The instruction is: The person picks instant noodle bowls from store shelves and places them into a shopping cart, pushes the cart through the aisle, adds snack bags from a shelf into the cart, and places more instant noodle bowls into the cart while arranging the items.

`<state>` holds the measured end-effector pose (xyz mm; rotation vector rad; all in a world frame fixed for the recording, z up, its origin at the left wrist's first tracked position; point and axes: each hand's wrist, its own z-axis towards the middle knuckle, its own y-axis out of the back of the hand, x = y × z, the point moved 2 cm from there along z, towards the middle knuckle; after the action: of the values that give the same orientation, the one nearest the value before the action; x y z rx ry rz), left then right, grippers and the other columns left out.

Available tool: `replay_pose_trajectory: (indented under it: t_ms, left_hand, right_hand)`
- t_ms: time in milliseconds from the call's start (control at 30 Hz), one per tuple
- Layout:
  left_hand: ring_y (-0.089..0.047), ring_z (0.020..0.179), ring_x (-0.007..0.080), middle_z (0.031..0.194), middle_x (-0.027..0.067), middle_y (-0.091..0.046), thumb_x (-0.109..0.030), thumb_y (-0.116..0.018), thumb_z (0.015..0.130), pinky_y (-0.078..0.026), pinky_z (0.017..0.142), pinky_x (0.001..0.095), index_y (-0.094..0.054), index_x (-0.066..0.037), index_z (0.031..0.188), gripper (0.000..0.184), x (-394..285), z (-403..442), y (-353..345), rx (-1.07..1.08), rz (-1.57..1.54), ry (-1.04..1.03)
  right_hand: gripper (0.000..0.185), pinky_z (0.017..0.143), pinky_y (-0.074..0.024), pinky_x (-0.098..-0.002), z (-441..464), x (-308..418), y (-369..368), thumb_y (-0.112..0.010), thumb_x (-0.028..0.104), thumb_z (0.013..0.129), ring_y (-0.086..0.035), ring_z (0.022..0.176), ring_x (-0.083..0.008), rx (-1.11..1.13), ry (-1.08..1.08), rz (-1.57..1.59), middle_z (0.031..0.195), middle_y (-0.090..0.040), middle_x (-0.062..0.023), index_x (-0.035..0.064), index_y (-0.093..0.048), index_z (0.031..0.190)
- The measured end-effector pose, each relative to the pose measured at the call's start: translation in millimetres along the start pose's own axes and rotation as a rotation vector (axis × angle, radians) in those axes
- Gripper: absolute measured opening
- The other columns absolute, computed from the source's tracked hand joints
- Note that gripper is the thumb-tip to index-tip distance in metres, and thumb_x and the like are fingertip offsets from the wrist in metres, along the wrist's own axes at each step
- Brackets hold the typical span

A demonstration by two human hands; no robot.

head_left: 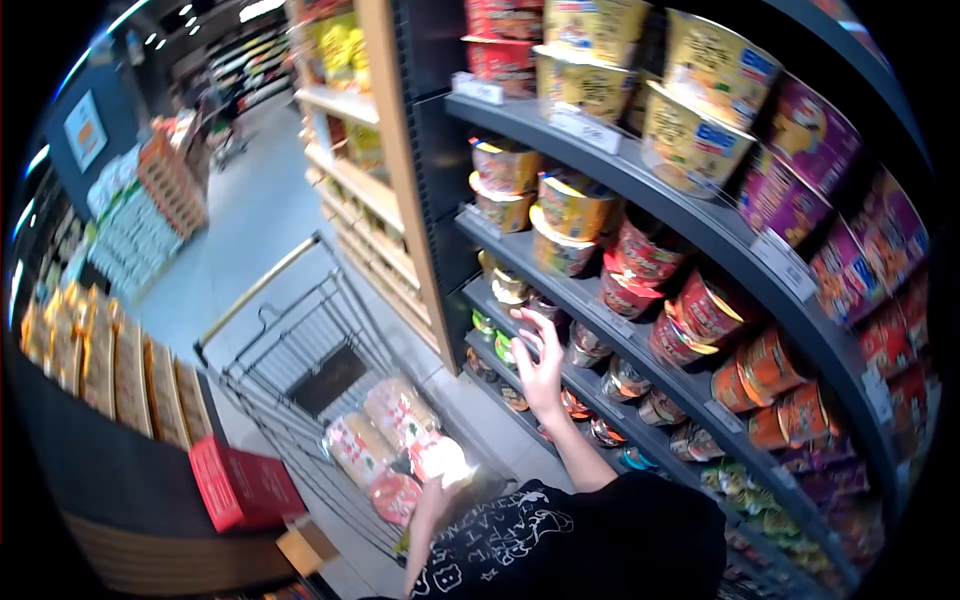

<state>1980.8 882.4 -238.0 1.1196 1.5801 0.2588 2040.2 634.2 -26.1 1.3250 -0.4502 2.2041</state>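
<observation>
My right hand [540,362] is raised in front of the lower shelves of cup noodles, its fingers apart and nothing between them. Nearest to it are small green cups [503,347] and dark-lidded cups [588,340]. Low over the near end of a wire shopping cart [290,330] is my left hand [430,497], beside a bright white glare; its fingers are washed out, so any hold is unclear. Inside the cart lie clear-wrapped packages with red and white print [362,447] and a round reddish pack [395,497].
Curved grey shelves [620,150] of cup noodles rise on the right. A wooden shelf unit [400,180] stands beyond the cart. At left are a display of yellow-topped packs [100,350] and a red box [240,483]. Stacked goods [135,235] line the far aisle.
</observation>
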Motion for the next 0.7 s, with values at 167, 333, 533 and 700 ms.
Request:
replay_pose_trajectory:
  t_ms: [167, 333, 533, 700]
  left_hand:
    - [-0.047, 0.102, 0.0359, 0.106, 0.0250, -0.050, -0.026, -0.052, 0.076, -0.038, 0.085, 0.0360, -0.049, -0.003, 0.111, 0.041, 128, 21, -118, 0.473, 0.157, -0.094]
    - [-0.047, 0.102, 0.0353, 0.106, 0.0250, -0.050, -0.025, -0.052, 0.076, -0.038, 0.085, 0.0361, -0.048, -0.004, 0.111, 0.041, 155, 24, -144, 0.354, 0.083, -0.082]
    - [-0.047, 0.101, 0.0346, 0.106, 0.0249, -0.050, -0.025, -0.052, 0.076, -0.038, 0.085, 0.0363, -0.048, -0.005, 0.112, 0.041, 175, 20, -166, 0.217, -0.006, -0.077]
    - [-0.047, 0.101, 0.0341, 0.105, 0.0249, -0.050, -0.025, -0.052, 0.076, -0.038, 0.084, 0.0365, -0.048, -0.005, 0.112, 0.041, 186, 7, -181, 0.090, -0.096, -0.087]
  right_hand:
    - [0.067, 0.094, -0.0296, -0.0374, 73, 0, 20, -0.061, 0.002, 0.068, -0.030, 0.118, -0.0275, -0.285, 0.350, -0.468, 0.126, -0.029, -0.0156, 0.0021, -0.025, 0.124]
    - [0.088, 0.098, -0.0226, -0.0418, 140, -41, 16, -0.071, 0.012, 0.063, -0.028, 0.118, -0.0336, -0.509, 0.320, -0.462, 0.125, -0.025, -0.0259, -0.0013, -0.012, 0.127]
    - [0.117, 0.094, -0.0250, -0.0457, 176, -36, 10, -0.081, 0.034, 0.044, -0.030, 0.112, -0.0401, -0.803, 0.254, -0.875, 0.121, -0.027, -0.0305, -0.0090, -0.008, 0.124]
    - [0.126, 0.090, -0.0287, -0.0487, 194, -64, 15, -0.082, 0.040, 0.038, -0.036, 0.107, -0.0397, -0.912, 0.201, -0.834, 0.115, -0.029, -0.0295, -0.0072, -0.004, 0.125]
